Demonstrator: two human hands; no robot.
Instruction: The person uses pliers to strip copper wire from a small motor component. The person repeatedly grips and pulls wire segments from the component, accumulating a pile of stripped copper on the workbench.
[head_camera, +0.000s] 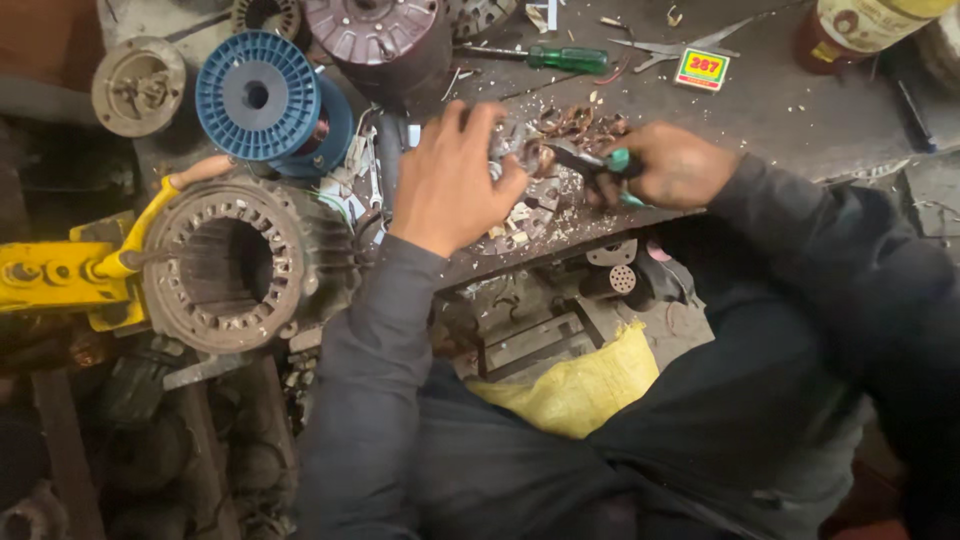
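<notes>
Stripping step in hand, by the look of it: old copper winding being cut out of a small grey metal stator (520, 160), held at the near edge of the dark, littered workbench (790, 110). Left hand (450, 180) clamped over the stator from above, fingers curled round its rim, pinning it to the bench. Right hand (675, 165) closed round teal-handled cutting pliers (600, 165), dark nose pointed left into the tangle of reddish copper wire (575, 122) at the stator's far side. Whether the plier tips are shut on a strand: cannot tell, hidden among the wire. Scraps of pale insulation paper (520, 215) scattered beneath and toward the near edge.

Further along the bench, toward its far left corner: blue plastic spool of wire (258, 95), with a large ribbed grey motor housing (235, 265) beside it off the left end, and a yellow metal lever tool (70, 275) against that. Near the far edge: green-handled screwdriver (565, 58) and steel scissors (680, 45).

Next move, judged from this: a firm bite on a single bundle close to the slot, steady counter-pressure from the left hand to stop the stator turning, care to keep the fingers out of the cutting line.
</notes>
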